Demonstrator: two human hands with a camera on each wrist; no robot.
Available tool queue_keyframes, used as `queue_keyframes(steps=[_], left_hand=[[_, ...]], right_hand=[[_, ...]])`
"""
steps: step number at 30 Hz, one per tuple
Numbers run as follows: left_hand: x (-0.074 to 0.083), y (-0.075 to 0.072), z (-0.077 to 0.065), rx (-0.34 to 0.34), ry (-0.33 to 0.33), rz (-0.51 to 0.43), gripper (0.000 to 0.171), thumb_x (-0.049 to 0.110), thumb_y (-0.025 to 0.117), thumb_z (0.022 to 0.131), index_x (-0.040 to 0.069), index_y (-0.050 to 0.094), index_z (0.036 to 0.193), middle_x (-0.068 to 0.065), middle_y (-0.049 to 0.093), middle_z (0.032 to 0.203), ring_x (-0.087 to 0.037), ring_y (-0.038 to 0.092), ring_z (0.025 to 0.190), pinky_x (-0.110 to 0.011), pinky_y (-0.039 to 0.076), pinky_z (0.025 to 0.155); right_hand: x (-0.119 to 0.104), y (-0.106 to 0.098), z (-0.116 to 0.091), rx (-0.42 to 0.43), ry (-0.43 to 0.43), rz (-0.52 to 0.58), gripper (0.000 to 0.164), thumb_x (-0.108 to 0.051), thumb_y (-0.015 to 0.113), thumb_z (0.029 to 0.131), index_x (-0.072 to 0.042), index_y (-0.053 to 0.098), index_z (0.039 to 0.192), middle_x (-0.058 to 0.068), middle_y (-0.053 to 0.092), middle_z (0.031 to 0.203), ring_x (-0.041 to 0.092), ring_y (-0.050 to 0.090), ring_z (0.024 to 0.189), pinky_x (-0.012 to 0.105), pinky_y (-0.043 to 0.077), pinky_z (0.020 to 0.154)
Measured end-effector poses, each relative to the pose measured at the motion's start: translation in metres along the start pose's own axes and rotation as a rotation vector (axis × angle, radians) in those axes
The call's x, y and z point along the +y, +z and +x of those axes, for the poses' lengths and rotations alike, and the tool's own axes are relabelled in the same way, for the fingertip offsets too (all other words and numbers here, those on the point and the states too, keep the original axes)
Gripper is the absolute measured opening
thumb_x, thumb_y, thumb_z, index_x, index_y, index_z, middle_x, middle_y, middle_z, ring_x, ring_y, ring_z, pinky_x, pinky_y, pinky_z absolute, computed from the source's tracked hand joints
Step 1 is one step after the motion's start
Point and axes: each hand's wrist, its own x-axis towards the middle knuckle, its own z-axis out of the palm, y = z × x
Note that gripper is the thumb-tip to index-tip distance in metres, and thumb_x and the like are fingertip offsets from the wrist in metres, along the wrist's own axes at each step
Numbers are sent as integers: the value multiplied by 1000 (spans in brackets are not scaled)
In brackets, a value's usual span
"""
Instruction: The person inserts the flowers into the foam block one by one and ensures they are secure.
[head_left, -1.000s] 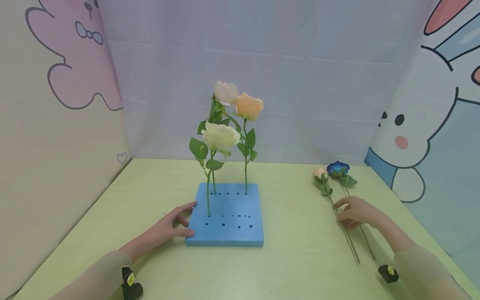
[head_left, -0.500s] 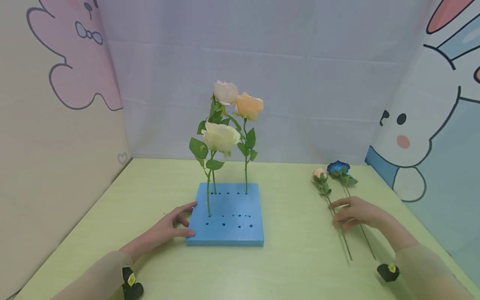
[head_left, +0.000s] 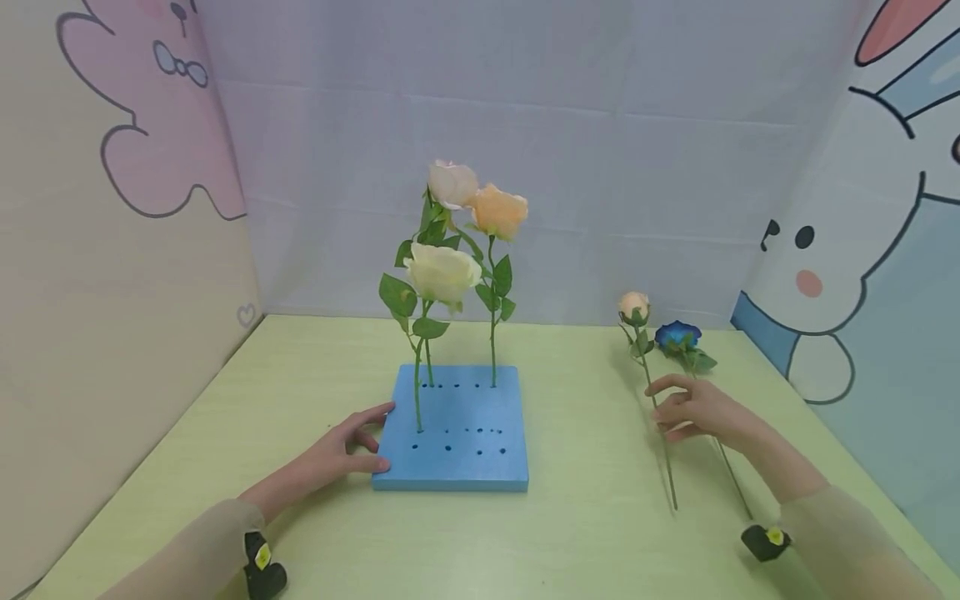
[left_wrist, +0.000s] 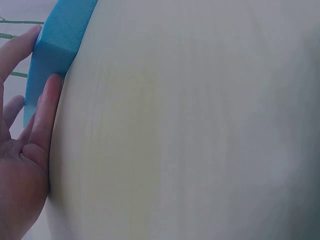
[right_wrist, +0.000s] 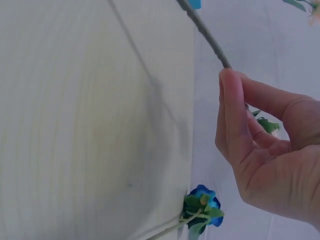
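My right hand pinches the stem of a small peach rose between thumb and fingers. In the right wrist view, that stem runs above the table with its shadow below. My left hand touches the left side of a blue board with holes, its fingers fairly straight. In the left wrist view, fingertips rest against the edge of the blue board. Upright in the board stand a cream rose, a pale pink rose and an orange rose.
A blue rose lies on the table beyond and partly beneath my right hand, its stem pointing toward me. The pale yellow table ends at a plain back curtain, with cartoon-printed panels at both sides.
My right hand has shifted slightly left, and the peach rose has been raised from lying beside the blue rose to a steeper tilt. The left hand and board stay put.
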Motion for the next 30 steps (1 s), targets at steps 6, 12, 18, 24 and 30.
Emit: queue_keyframes(steps=[6,12,18,24,30], left_hand=[[-3,0,1,4,20,7,85,29,78,84,19,31,155,-19,41,152,-18,57,103,-42,41,94],[-3,0,2,2,13,1,85,30,78,84,21,31,155,-19,40,153,-19,56,104,-43,41,95],[-3,1,2,-1,12,0,86,30,78,84,19,31,155,-19,40,153,-20,56,104,-42,41,94],[-3,0,2,2,15,8,85,30,78,84,20,31,155,-20,41,152,-19,56,103,-41,41,93],[-2,-1,2,5,6,13,86,30,78,84,20,30,155,-19,41,152,-20,56,104,-43,40,95]], right_hand=[[-22,10,1,64,-54,-9,54,-14,67,93,5,39,135,9,70,91,25,72,87,37,60,75],[-39,22,0,110,-124,-2,46,-13,68,93,2,43,129,4,67,85,24,73,83,40,60,73],[-54,34,1,154,-194,2,42,-14,68,93,-1,46,125,2,68,83,18,72,79,40,60,71],[-68,45,4,185,-252,40,33,-14,69,92,-6,51,117,-1,68,81,15,72,78,39,60,71],[-82,56,5,205,-275,51,34,-16,71,91,-4,52,117,-3,69,81,14,73,79,39,60,71]])
